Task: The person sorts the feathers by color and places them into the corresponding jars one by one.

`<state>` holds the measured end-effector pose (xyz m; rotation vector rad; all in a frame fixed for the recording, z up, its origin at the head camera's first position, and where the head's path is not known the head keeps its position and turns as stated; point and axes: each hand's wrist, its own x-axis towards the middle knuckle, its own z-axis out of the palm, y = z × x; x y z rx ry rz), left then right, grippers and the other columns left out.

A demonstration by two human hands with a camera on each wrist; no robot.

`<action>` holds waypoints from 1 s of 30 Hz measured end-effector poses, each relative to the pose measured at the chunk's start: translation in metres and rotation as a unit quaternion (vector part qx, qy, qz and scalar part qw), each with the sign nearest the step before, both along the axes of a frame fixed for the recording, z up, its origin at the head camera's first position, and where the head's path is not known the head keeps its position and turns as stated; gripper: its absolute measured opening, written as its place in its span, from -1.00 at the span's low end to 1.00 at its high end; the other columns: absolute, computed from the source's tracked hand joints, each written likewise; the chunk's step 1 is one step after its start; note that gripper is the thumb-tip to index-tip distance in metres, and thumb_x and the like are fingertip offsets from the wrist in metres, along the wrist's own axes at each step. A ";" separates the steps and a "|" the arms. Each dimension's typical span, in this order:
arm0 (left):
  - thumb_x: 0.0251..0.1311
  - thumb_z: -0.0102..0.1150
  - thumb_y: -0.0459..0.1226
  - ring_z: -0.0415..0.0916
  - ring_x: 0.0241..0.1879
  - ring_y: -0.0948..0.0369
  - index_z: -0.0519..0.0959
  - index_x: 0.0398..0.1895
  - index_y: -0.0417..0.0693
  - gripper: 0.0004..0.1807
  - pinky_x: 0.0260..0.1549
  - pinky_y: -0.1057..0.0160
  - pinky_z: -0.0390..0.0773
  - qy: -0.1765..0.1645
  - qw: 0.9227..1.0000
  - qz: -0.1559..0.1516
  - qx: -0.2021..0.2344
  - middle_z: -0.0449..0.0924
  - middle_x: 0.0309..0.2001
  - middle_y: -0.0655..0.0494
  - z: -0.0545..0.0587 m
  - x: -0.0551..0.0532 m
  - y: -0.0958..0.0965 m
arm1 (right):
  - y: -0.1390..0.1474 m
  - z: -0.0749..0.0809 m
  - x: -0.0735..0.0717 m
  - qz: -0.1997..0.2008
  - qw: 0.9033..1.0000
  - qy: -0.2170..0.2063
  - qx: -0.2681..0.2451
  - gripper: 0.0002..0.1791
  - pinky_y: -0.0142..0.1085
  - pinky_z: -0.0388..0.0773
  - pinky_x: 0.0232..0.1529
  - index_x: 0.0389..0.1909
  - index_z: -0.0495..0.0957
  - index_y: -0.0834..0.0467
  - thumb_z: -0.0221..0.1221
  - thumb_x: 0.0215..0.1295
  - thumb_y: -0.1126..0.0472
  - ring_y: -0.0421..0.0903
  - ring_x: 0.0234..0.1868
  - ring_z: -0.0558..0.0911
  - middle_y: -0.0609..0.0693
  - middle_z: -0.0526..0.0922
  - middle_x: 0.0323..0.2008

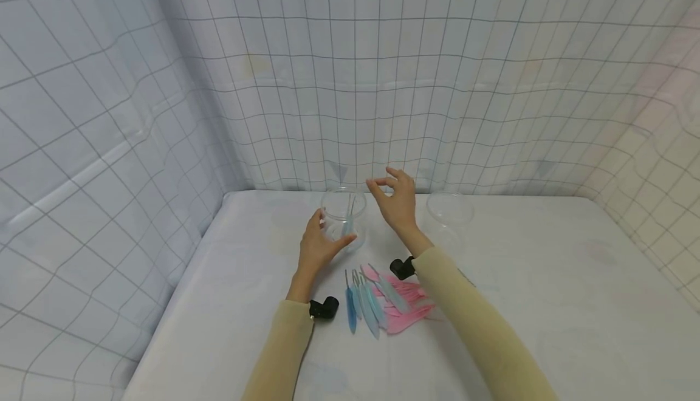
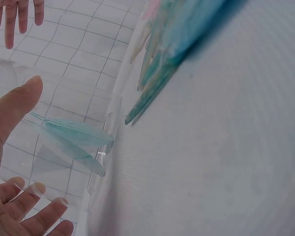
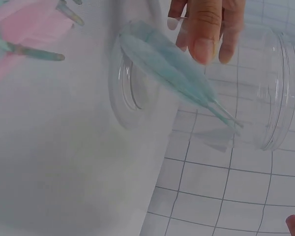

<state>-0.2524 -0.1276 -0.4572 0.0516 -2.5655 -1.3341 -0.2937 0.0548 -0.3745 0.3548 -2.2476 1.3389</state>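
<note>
The left hand (image 1: 315,249) grips a clear jar (image 1: 335,222) with blue feathers (image 1: 347,226) inside. The right hand (image 1: 401,205), fingers loosely spread, is just right of the jar.

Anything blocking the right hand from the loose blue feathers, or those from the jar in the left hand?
Nothing visible between the right hand and the loose blue feathers. Toward the jar, the left hand's thumb crosses its near side below the rim; the mouth looks uncovered.
</note>
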 end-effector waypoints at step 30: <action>-0.14 0.43 0.15 0.27 0.23 -0.06 0.06 0.43 -0.13 0.14 0.11 -0.14 0.30 -0.008 1.000 -0.002 -0.004 0.20 0.34 -0.14 0.002 -0.001 0.000 | 0.031 -0.034 0.016 0.165 0.928 -0.218 0.252 -0.67 0.23 0.04 0.23 -0.57 0.66 0.07 0.35 0.08 -0.11 0.33 0.39 -0.04 0.22 0.30 0.30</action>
